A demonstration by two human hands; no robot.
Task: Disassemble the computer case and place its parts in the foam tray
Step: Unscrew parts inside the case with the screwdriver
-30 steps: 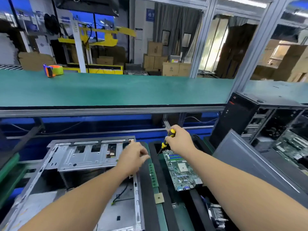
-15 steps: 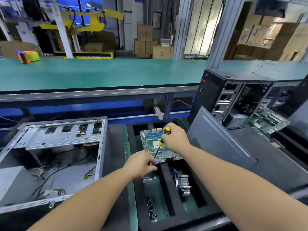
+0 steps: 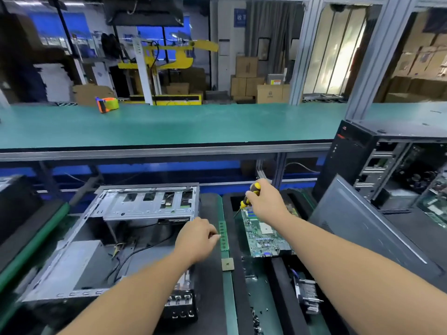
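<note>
Fingers, right (image 3: 251,193): curled tight round my screwdriver (image 3: 250,195), yellow-and-black handle up, tip slanting down-left just above the far end of the motherboard.
Fingers, left (image 3: 212,234): pinched together at the near end of the RAM stick; I cannot tell whether they grip it or only touch.
Change, view: half a second back my left hand (image 3: 196,240) sat over the tray, close under the right; now it is further left, at the strip between case and tray, and my right hand (image 3: 264,204) is further from it.
Computer case (image 3: 108,243): on its side at left, open face up, cables loose inside, drive cage at the far end; its right edge lies under my left wrist.
Side panel (image 3: 358,233): leans tilted at right, lower edge near the tray's right rim.
Foam tray (image 3: 238,298): black, right of the case, long slots running away from me.
Motherboard (image 3: 262,235): flat in the tray's far part.
Heatsink (image 3: 307,296): in a near right slot.
RAM stick (image 3: 223,235): on the green strip along the tray's left edge.
Room: open bench surface lies only in the dark gap between case and tray.
</note>
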